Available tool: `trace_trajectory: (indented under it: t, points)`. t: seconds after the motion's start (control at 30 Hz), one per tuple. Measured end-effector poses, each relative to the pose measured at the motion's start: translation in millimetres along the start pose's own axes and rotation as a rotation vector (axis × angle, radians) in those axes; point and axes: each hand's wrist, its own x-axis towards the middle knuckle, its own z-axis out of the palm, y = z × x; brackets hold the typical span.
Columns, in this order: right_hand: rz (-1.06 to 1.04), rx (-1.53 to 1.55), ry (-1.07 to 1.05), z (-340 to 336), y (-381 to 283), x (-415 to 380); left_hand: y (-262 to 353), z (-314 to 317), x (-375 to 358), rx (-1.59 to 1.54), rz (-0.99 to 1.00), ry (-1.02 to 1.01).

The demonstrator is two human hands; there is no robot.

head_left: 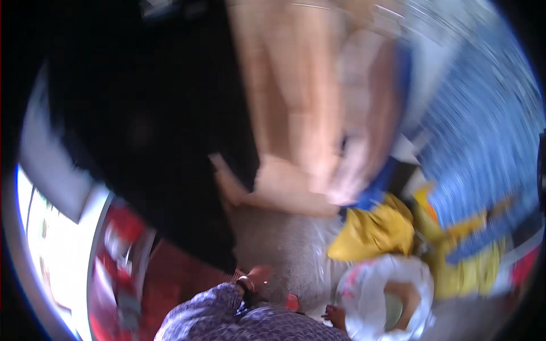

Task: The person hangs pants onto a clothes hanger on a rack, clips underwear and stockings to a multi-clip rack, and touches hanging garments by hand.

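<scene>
At the lower middle, my left hand (260, 275) reaches out of a purple patterned sleeve with a band at the wrist. It is small and blurred, and its finger shape is unclear. My right hand (335, 316) shows partly at the bottom, beside the left rim of an open white sack (355, 287). Whether it grips the sack cannot be made out. Inside the sack are something tan and something pale green. Just behind lies a yellow bag or cloth (378, 227).
A large black shape (142, 125) covers the upper left. Blurred tan, board-like shapes (296, 102) fill the top middle. Blue striped material (483, 125) and more yellow material (463, 264) are at right. Red items (122, 224) stand near a bright opening (54, 250) at left.
</scene>
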Motion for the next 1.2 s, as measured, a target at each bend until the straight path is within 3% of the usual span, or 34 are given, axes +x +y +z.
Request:
trace_trajectory:
  t: [0.07, 0.17, 0.2, 0.4, 0.47, 0.53, 0.6, 0.67, 0.8, 0.83, 0.87, 0.93, 0.97, 1.07, 1.2]
  points:
    - [0.107, -0.213, -0.010, 23.8, -77.4, -24.7, 1.0, -4.1, -13.1, 0.133, -0.226, -0.057]
    - [0.040, -0.360, -0.165, 31.8, -79.4, 8.5, -54.4, 2.1, -30.4, 0.297, -0.490, -0.109]
    - [0.019, -0.403, -0.217, 32.6, -80.0, 19.2, 53.4, -63.9, -67.0, 0.415, -0.407, -0.028]
    - [-0.236, -0.644, -0.556, 54.3, -64.2, 111.3, -23.3, -114.7, -147.5, -0.610, -0.651, 1.248]
    - [-0.117, -0.625, -0.556, 158.3, -164.2, 22.0, -2.7, -174.3, -163.8, -0.438, -0.553, 1.450]
    - [-0.051, -0.753, -0.669, 221.7, -193.6, 7.6, 13.4, -230.5, -175.6, -0.714, -0.376, 1.529]
    - [-0.145, -0.782, -0.858, 290.5, -222.2, -18.8, 24.9, -279.1, -183.7, -0.767, -0.189, 1.568]
    - [-0.071, -0.883, -0.949, 354.8, -245.8, -38.0, 52.5, -323.6, -188.7, -0.665, -0.095, 1.560]
    - [-0.358, -0.809, -1.072, 456.7, -288.5, -78.5, 76.1, -394.1, -199.6, -0.631, 0.069, 1.529]
    - [-0.488, -0.766, -1.024, 476.1, -298.6, -88.2, 86.0, -407.9, -205.2, -0.607, 0.046, 1.487]
    - [-0.649, -0.721, -0.957, 490.5, -309.8, -93.2, 108.3, -416.0, -206.4, -0.705, 0.159, 1.448]
    - [-0.769, -0.555, -0.829, 519.3, -331.5, -101.8, 109.1, -429.5, -197.7, -0.858, 0.476, 1.332]
    - [-0.886, -0.499, -0.859, 528.3, -345.4, -96.0, 104.0, -429.0, -192.8, -0.858, 0.407, 1.310]
    - [-0.847, -0.393, -0.633, 552.4, -391.4, -111.8, 112.0, -429.3, -204.7, -0.906, 0.334, 1.155]
    - [-0.845, -0.224, -0.457, 556.8, -421.7, -85.5, 137.5, -419.4, -234.4, -0.890, 0.400, 1.089]
